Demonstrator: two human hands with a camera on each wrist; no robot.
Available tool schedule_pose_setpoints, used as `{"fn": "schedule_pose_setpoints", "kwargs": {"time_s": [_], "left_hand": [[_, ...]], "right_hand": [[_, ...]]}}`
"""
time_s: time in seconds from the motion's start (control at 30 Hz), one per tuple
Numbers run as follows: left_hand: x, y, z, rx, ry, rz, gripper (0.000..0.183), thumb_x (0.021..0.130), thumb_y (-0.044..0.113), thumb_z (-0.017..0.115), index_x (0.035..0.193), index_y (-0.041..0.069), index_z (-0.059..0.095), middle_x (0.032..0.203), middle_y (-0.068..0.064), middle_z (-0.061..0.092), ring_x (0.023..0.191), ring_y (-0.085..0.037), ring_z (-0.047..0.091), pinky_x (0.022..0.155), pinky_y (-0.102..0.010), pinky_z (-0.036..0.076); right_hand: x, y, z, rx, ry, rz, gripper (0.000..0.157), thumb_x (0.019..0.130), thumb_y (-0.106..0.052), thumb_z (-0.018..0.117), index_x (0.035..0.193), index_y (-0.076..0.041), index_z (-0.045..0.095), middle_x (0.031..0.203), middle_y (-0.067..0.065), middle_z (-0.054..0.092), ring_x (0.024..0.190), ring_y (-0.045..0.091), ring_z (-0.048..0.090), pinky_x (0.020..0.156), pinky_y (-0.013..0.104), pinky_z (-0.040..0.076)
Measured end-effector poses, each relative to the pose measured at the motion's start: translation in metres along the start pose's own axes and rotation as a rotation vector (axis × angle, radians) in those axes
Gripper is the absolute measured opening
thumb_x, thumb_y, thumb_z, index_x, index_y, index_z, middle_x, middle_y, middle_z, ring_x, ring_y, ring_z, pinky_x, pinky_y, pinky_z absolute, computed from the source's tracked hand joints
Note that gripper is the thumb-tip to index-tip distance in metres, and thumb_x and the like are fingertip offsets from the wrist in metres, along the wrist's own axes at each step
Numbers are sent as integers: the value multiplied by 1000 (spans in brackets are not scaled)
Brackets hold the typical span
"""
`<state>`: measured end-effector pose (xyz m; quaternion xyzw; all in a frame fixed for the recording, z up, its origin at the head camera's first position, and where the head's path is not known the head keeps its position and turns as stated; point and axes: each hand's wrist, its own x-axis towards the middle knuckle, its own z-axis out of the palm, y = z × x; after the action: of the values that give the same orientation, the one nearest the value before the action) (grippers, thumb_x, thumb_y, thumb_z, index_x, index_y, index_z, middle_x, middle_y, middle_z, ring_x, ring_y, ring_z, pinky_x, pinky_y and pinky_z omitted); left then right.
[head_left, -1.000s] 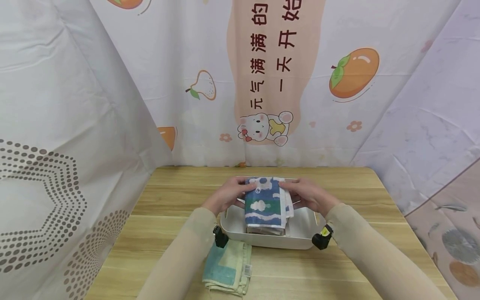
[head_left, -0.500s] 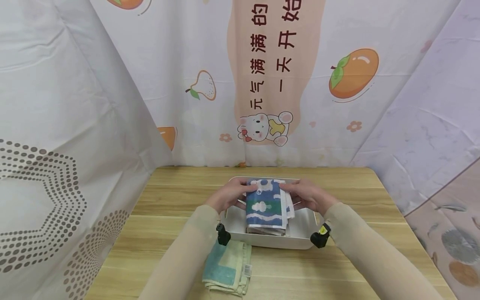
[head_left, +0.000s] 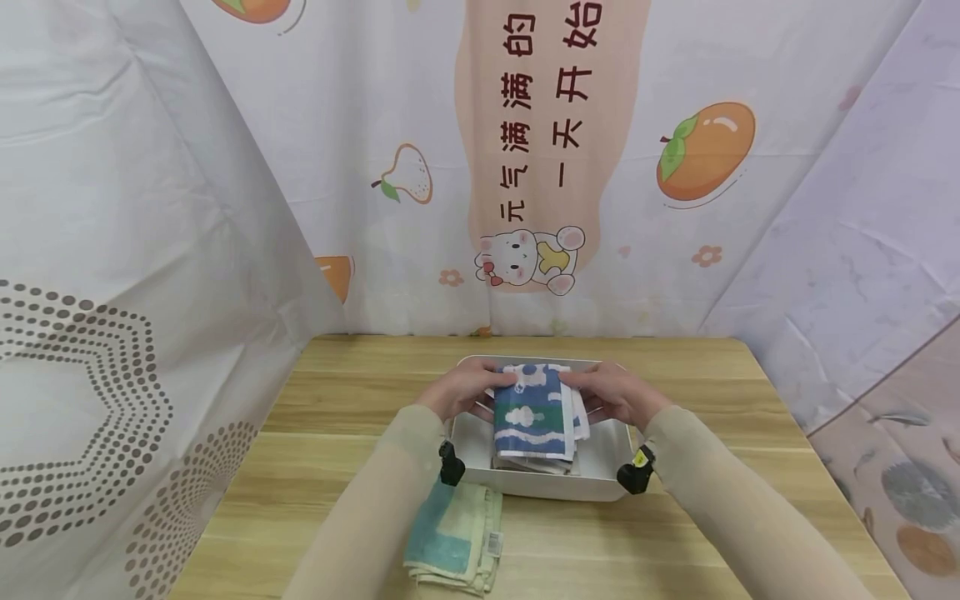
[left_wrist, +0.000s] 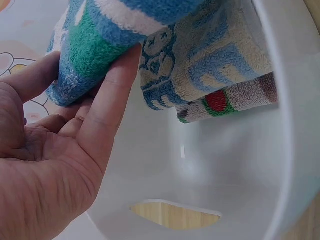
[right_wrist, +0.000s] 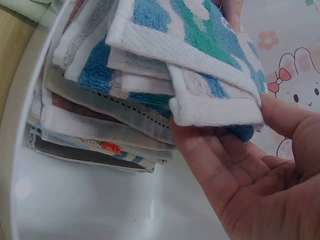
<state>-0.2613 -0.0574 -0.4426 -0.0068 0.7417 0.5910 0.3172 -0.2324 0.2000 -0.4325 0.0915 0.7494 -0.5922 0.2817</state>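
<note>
A folded blue, green and white towel (head_left: 531,417) is held between both hands above the white bin (head_left: 525,483). My left hand (head_left: 461,388) pinches its left edge, thumb on top and fingers beneath, as the left wrist view shows. On the opposite edge my right hand (head_left: 617,392) grips the folded layers the same way, clear in the right wrist view. Under the towel lies a stack of other folded towels (right_wrist: 100,135) inside the bin. One of those, a blue and cream towel (left_wrist: 210,60), sits above one with a red and green pattern (left_wrist: 220,102).
A folded teal and cream towel (head_left: 453,537) with a label lies on the wooden table (head_left: 570,550) in front of the bin, partly behind the left sleeve. The bin has a handle slot (left_wrist: 175,214) in its side. A printed curtain (head_left: 405,275) hangs behind the table.
Both hands and the blue, green and white towel have shifted slightly down and to the right in the head view. The grip looks the same, and the teal towel has stayed put.
</note>
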Motion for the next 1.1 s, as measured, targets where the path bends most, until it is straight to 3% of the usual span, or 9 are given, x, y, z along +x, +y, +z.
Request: {"fn": "schedule_pose_setpoints", "kwargs": {"time_s": [0.43,1.1], "left_hand": [[8,-3,-2,40,-1,-32,37,84,37,72,102,5,66,97,-17,65,77,-31,67,62,-45,57],[13,-2,0,153,35,-89,32,87,35,67,97,4,68,93,-15,66,77,-30,66,61,-41,58]], "right_hand": [[9,4,1,-49,17,22,44,88,-39,67,107,1,65,89,15,69,74,26,66,66,39,57],[16,4,3,-162,26,27,38,89,-36,65,101,1,67,85,14,70,70,25,67,65,40,57]]}}
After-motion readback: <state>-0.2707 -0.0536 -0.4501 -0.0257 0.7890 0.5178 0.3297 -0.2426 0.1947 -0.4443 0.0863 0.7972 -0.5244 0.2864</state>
